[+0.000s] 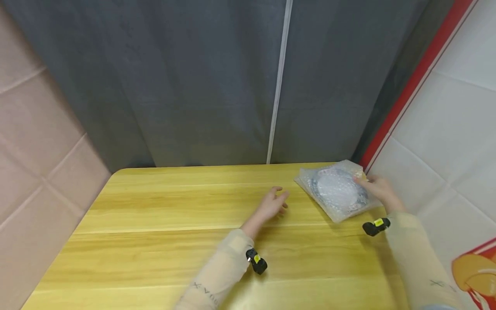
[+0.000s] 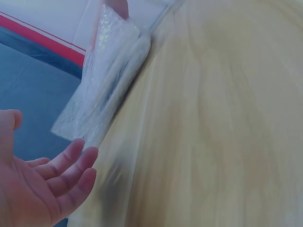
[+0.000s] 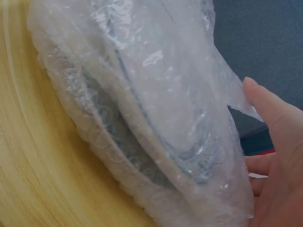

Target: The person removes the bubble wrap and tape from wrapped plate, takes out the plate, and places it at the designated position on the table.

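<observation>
A clear bubble-wrap bag (image 1: pixel 323 202) lies at the far right of the wooden table, seeming tilted slightly up on the right. Through the plastic shows a round white plate (image 1: pixel 336 188) with a grey-blue patterned rim. My right hand (image 1: pixel 381 191) pinches the bag's right edge. In the right wrist view its thumb (image 3: pixel 267 101) lies along the bag's near face, with fingers partly hidden behind. To the left of the bag, my left hand (image 1: pixel 271 204) hovers over the table with loosely bent, spread fingers and holds nothing. In the left wrist view its palm is turned up.
The wooden table (image 1: pixel 155 249) runs up to a dark grey curtain (image 1: pixel 209 86) at the back. A white panel (image 1: pixel 457 142) with a red border stands close on the right, and a pinkish panel (image 1: pixel 42 142) on the left. Each sleeve carries a small black wrist camera (image 1: pixel 256 261).
</observation>
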Demonstrator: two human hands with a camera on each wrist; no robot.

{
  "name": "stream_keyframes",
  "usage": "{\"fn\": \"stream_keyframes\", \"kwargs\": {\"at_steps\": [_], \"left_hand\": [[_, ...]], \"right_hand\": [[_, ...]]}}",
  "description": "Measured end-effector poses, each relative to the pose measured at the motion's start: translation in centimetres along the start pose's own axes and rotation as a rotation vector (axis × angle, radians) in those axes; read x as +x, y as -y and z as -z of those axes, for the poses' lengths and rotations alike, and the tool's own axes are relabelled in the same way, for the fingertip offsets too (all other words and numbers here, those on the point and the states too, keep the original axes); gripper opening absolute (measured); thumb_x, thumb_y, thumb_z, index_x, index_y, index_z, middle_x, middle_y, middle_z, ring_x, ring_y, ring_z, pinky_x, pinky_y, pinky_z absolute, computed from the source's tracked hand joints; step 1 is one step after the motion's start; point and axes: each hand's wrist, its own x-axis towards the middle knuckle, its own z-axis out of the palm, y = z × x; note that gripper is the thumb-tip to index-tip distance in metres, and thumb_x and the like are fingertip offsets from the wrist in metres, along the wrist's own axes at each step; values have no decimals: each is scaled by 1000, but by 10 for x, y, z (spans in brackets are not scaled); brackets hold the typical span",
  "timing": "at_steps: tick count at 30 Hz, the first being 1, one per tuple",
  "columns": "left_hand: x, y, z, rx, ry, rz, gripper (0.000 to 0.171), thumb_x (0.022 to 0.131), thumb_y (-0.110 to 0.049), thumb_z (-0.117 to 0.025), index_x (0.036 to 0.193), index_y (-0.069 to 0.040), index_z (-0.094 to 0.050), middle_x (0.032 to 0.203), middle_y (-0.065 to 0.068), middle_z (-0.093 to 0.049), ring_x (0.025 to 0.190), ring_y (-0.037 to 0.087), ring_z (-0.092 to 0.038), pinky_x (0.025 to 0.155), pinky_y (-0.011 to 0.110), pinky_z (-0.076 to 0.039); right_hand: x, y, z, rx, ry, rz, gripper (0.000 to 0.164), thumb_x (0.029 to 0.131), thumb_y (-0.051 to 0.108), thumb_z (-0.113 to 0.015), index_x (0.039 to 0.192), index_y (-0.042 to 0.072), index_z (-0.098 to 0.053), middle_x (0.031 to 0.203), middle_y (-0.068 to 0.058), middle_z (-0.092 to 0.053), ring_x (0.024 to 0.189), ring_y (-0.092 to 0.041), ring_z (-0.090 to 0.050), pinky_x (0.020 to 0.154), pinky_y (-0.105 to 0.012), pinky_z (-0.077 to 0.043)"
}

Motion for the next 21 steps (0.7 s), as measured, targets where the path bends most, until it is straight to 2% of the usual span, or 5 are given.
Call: {"fn": "stream_keyframes", "kwargs": {"at_steps": [7,14,21], "left_hand": [[4,-1,-19,-86,7,21,56,99,-34,-49,141,2,-38,91,14,-68,75,35,-66,61,39,-55],[7,-4,-38,-188,8,53,55,99,-32,-50,138,5,-40,101,20,-65,81,41,-65,62,40,-56],[9,-1,-51,-259,-2,95,51,98,-31,-51,135,3,-43,110,19,-61,83,35,-65,64,38,-56]], "right_hand": [[4,-5,-1,-18,7,5,100,91,62,-45,140,-21,-19,138,-45,-24,127,-56,-26,102,-64,-25],[5,-6,-3,-51,-23,41,91,92,56,-49,133,-24,-31,132,-44,-34,121,-55,-34,100,-62,-31],[7,-9,-5,-95,-53,64,84,93,52,-52,128,-23,-39,128,-43,-41,116,-54,-40,97,-60,-35]]}}
